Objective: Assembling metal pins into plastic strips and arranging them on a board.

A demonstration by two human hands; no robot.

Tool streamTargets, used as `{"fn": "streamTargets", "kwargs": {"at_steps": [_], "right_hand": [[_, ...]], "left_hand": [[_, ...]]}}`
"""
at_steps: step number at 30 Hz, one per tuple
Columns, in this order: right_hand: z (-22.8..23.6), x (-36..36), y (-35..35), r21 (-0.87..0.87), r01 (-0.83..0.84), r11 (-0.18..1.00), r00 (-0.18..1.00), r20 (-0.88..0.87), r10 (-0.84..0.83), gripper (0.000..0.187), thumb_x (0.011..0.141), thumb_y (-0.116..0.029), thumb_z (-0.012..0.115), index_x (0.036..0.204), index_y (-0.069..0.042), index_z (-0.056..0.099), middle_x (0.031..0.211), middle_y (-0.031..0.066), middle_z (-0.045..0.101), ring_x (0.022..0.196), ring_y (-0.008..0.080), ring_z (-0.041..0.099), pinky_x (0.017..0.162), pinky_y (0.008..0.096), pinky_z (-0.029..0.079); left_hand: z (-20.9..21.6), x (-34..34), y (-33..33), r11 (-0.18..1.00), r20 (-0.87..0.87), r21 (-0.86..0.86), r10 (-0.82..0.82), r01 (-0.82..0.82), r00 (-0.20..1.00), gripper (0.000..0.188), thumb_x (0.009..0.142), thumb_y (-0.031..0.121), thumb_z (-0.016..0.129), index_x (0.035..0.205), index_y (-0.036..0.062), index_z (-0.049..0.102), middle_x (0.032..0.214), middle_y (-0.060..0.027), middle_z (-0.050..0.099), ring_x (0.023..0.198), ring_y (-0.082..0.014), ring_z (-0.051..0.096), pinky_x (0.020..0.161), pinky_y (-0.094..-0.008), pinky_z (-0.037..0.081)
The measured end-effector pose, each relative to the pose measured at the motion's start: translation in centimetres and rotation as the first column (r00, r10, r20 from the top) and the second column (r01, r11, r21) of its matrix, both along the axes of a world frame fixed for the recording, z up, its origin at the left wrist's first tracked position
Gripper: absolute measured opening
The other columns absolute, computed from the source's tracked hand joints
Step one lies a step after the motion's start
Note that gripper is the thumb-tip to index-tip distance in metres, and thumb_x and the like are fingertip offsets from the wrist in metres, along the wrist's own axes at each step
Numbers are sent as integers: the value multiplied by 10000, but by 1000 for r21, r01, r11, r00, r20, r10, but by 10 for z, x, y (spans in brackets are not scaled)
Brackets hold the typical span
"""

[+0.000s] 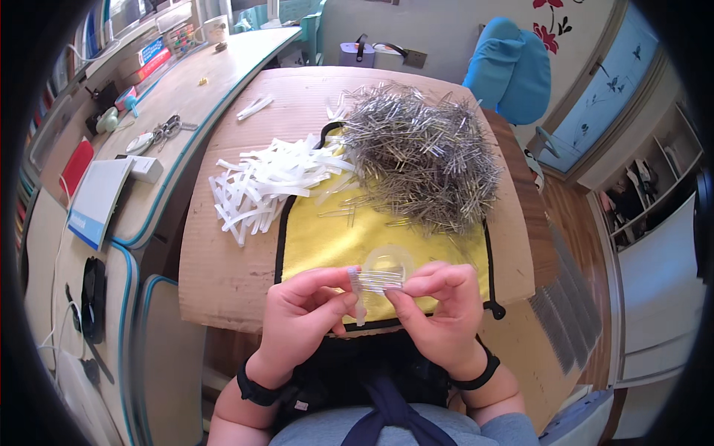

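My left hand (309, 305) pinches a narrow white plastic strip (360, 303) upright between thumb and fingers. Several thin metal wire pins (381, 280) stick out sideways from this strip, lying side by side. At their other end, the thumb and fingers of my right hand (440, 306) are closed on the pins. Just behind them a clear round plastic piece (388, 256) rests on a yellow cloth (320, 241) with black edging. Beyond my hands rises a big heap of U-shaped wire pins (424, 152). Left of it is a pile of white strips (268, 182).
Cardboard (223, 290) lies under the cloth on a wooden table (532, 238). At the left, a desk (186, 126) holds keys (167, 130), a notebook (100, 201) and a black case (93, 297). A chair with a blue cover (513, 74) stands at the back right.
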State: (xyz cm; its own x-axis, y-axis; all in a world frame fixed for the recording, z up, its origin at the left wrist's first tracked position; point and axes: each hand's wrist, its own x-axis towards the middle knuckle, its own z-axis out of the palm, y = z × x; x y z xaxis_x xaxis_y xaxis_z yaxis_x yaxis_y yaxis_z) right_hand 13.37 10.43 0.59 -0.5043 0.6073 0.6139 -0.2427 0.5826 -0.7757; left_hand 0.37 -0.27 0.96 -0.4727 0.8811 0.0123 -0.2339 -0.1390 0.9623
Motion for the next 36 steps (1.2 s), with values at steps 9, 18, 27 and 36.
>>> {"fn": "streamTargets", "kwargs": {"at_steps": [9, 18, 27, 36], "right_hand": [[2, 0, 2, -67, 25, 997, 999, 50, -22, 279, 699, 36, 655, 853, 1, 425, 710, 79, 561, 672, 110, 590, 582, 227, 490], [10, 4, 2, -12, 29, 1000, 992, 125, -27, 267, 695, 6, 674, 887, -3, 489, 758, 67, 576, 702, 131, 611, 588, 222, 482], [10, 66, 45, 436, 386, 813, 653, 493, -575, 94, 685, -64, 642, 752, -16, 596, 708, 101, 581, 632, 234, 554, 568, 314, 440], [14, 62, 46, 297, 401, 867, 718, 485, -499, 64, 717, -45, 600, 771, -14, 584, 722, 106, 546, 705, 275, 529, 622, 340, 424]], "left_hand": [[-4, -1, 6, 999, -21, 28, 25, -25, 999, 250, 770, -57, 550, 1019, -35, 560, 821, -85, 611, 641, -97, 599, 452, -167, 461], [-5, 3, 6, 997, -65, 8, 73, -72, 995, 241, 767, -33, 567, 1008, -28, 555, 775, -82, 607, 604, -117, 600, 438, -161, 440], [-8, 2, 11, 986, 52, 90, 135, -139, 990, 240, 787, -28, 536, 1025, -22, 504, 793, -79, 576, 649, -127, 587, 484, -170, 454], [-5, 1, 3, 976, 137, 149, 141, -161, 981, 209, 783, -32, 546, 988, -12, 510, 782, -73, 572, 620, -170, 608, 423, -189, 460]]}}
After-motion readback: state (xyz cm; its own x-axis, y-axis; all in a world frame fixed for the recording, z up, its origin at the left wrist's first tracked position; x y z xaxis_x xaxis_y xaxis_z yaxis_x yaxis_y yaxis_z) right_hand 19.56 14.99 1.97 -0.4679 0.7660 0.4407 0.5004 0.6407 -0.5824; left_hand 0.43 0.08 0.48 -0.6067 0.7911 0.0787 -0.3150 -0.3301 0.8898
